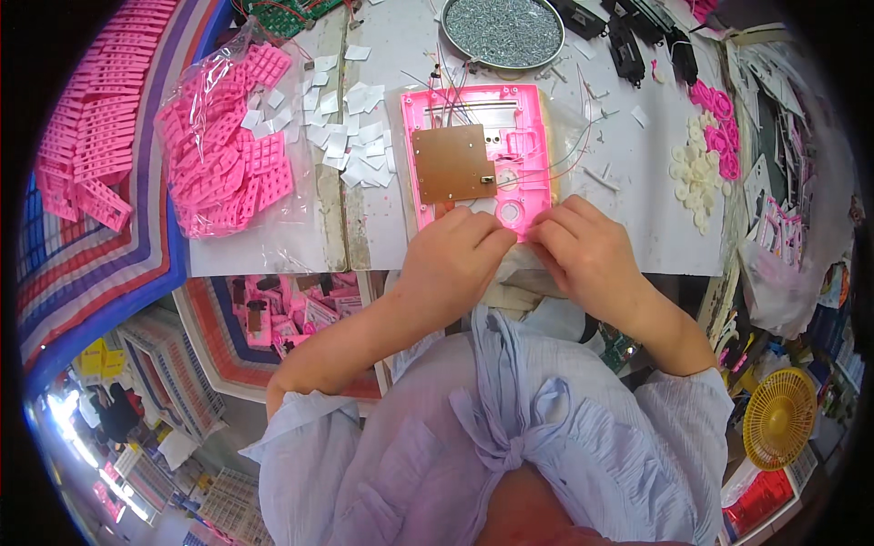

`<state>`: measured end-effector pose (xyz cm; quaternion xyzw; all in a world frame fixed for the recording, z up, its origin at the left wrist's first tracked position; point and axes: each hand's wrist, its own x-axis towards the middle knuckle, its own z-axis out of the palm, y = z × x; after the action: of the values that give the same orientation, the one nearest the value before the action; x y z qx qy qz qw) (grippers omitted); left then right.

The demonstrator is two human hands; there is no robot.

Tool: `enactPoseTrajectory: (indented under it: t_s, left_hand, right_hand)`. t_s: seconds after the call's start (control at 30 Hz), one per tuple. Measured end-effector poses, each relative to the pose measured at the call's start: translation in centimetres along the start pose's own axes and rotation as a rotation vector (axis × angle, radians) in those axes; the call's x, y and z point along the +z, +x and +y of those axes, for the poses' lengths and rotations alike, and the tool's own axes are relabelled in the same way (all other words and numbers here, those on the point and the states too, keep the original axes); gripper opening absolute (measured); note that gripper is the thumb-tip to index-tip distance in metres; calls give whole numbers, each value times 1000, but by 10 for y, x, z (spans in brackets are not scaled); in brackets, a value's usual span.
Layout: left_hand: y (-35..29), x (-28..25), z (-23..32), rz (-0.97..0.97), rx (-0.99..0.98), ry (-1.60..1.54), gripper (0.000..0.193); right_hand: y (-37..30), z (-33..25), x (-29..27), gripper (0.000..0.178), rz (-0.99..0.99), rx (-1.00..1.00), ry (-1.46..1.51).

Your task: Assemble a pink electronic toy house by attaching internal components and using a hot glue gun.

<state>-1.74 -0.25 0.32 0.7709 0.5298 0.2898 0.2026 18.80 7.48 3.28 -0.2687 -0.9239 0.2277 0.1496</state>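
A pink plastic casing (531, 168) lies on the white worktop in front of me, its inner side facing up. A brown circuit board (453, 164) sits over its left part, and thin wires run out from it. Near the casing's lower right is a round opening (511, 213). My left hand (458, 250) pinches the casing's near edge, just left of its lower corner. Against that same corner my right hand (587, 253) is closed, with thumb and fingers together. Anything small between the fingertips is hidden.
White square pieces (357, 136) lie scattered left of the casing, beside a clear bag of pink keypads (228, 155). A round pan of screws (503, 32) stands behind. Black parts (626, 50), cream rings (699, 173) and pink pieces (722, 136) lie right. Below is an open drawer (218, 346).
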Motion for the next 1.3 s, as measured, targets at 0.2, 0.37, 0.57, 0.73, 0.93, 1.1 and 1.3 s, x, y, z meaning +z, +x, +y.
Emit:
enactPoseTrajectory:
  t_s: [0.2, 0.37, 0.57, 0.73, 0.93, 1.1, 1.3]
  left_hand:
    - [-1, -5, -6, -62, 71, 19, 33]
    - [2, -9, -7, -133, 154, 98, 41]
    - [2, -3, -7, -97, 251, 243, 44]
    - [3, -7, -3, -103, 233, 247, 40]
    - [4, -6, -3, -46, 226, 168, 34]
    - [11, -23, -14, -63, 109, -111, 26]
    - [61, -49, -56, 210, -261, -8, 16]
  right_hand:
    - [1, 36, 7, 20, 107, -167, 191]
    - [-18, 24, 16, 29, 193, -102, 30]
    - [-19, 1, -4, 32, 54, -116, -246]
    - [40, 20, -37, 22, -102, -119, -11]
    - [136, 27, 3, 25, -7, 182, -260]
    - [156, 27, 4, 25, -134, 216, -257]
    - [145, 28, 14, 22, -25, 269, -241]
